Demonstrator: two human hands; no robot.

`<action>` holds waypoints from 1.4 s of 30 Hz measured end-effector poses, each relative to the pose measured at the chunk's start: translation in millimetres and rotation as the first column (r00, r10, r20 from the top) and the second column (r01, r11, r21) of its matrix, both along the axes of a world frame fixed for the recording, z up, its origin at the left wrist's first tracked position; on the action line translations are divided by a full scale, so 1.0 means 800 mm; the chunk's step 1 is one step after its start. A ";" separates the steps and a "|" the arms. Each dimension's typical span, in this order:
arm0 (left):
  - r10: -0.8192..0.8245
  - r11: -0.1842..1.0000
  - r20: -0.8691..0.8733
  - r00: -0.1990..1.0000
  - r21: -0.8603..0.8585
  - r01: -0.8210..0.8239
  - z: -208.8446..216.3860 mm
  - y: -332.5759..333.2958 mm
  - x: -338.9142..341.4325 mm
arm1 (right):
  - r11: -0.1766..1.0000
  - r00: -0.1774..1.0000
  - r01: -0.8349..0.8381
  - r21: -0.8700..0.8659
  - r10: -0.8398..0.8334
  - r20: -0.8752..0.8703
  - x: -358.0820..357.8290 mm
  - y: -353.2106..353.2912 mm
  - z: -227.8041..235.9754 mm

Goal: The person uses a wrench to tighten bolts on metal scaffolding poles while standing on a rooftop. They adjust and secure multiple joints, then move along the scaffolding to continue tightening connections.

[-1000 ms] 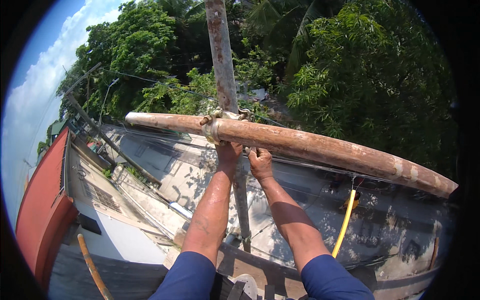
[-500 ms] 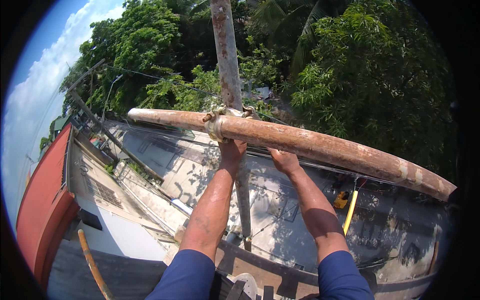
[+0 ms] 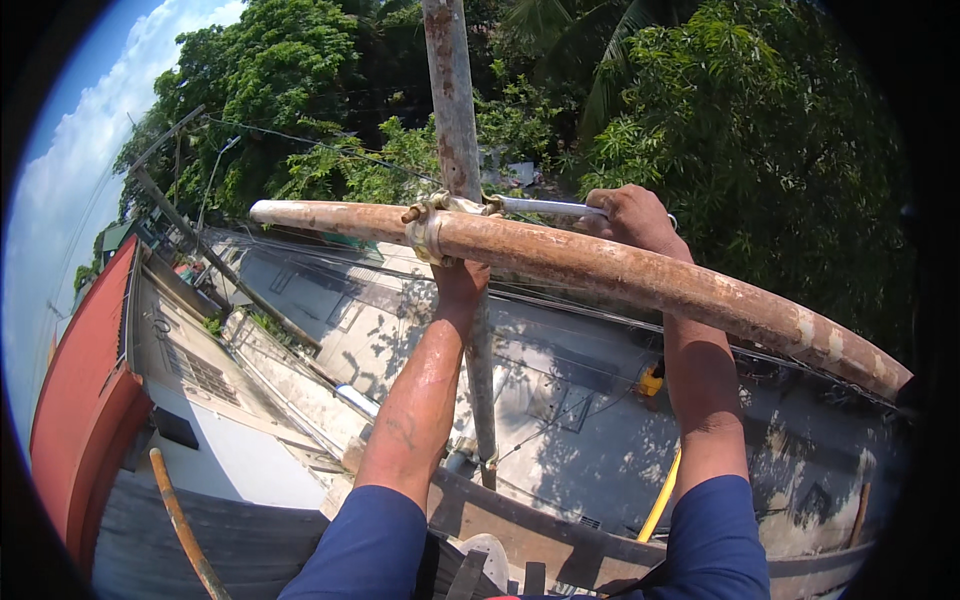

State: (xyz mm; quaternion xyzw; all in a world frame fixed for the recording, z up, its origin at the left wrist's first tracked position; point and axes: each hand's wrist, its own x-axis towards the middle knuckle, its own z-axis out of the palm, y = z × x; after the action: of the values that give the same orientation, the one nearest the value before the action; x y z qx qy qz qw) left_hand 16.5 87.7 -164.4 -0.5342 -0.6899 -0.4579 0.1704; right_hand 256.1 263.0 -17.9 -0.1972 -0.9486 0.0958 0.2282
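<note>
A rusty horizontal scaffold pipe (image 3: 640, 275) crosses in front of me, joined to an upright scaffold pole (image 3: 452, 100) by a scaffold clamp (image 3: 425, 232) with a bolt sticking out. My left hand (image 3: 462, 280) is directly beneath the clamp, against the joint; its fingers are hidden behind the pipe. Beyond the horizontal pipe, my right hand (image 3: 635, 218) is closed around a silver wrench (image 3: 550, 207). The wrench lies nearly level, its far end meeting the clamp beside the upright pole.
Below lies a paved street (image 3: 560, 390) with wires strung over it. A red-roofed building (image 3: 85, 370) stands on the left, a leaning utility pole (image 3: 215, 260) beside it. A plank (image 3: 540, 525) runs under me; a yellow bar (image 3: 660, 495) is at right. Trees (image 3: 740, 130) fill the far side.
My right hand has moved from below the horizontal pipe up and right to its far side, where it now holds the wrench at the clamp. My left hand stays under the clamp.
</note>
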 end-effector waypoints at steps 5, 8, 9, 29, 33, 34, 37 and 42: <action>-0.502 0.849 0.415 0.759 0.402 0.341 -0.026 0.022 -0.023 | 0.974 0.983 0.178 0.143 -0.167 -0.081 0.021 0.044 0.022; -0.728 0.684 0.562 0.392 0.622 0.381 -0.035 0.030 -0.027 | 0.958 0.931 0.281 -0.047 -0.285 -0.228 0.039 0.064 -0.004; -0.776 0.631 0.564 0.284 0.692 0.351 -0.036 0.030 -0.027 | 0.954 0.942 0.280 -0.110 -0.295 -0.161 0.038 0.060 -0.027; -0.031 0.975 0.115 0.993 0.224 0.004 0.014 0.007 0.020 | 0.436 0.716 -0.533 -0.725 -0.224 -0.661 -0.128 -0.132 -0.244; 0.060 0.987 -0.033 0.998 0.151 -0.055 0.027 -0.001 0.028 | 0.476 0.696 -0.453 -0.754 -0.339 -0.633 -0.135 -0.139 -0.252; 0.095 0.987 -0.070 0.993 0.138 -0.085 0.028 -0.001 0.030 | 0.545 0.653 -0.457 -0.703 -0.330 -0.681 -0.137 -0.142 -0.252; 0.071 0.991 -0.027 0.997 0.118 -0.068 0.031 -0.001 0.033 | 0.652 0.622 -0.342 -0.677 -0.383 -0.683 -0.155 -0.155 -0.246; 0.118 0.989 -0.108 0.987 0.100 -0.107 0.029 -0.002 0.030 | 0.494 0.577 -0.532 -0.687 -0.382 -0.722 -0.172 -0.160 -0.245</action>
State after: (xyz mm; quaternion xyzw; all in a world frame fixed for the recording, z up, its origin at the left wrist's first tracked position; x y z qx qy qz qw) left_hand 40.3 85.8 -141.3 -0.5111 -0.6859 -0.4481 0.2599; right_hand 118.7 134.7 -214.1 -0.1665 -0.5540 0.6465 0.4974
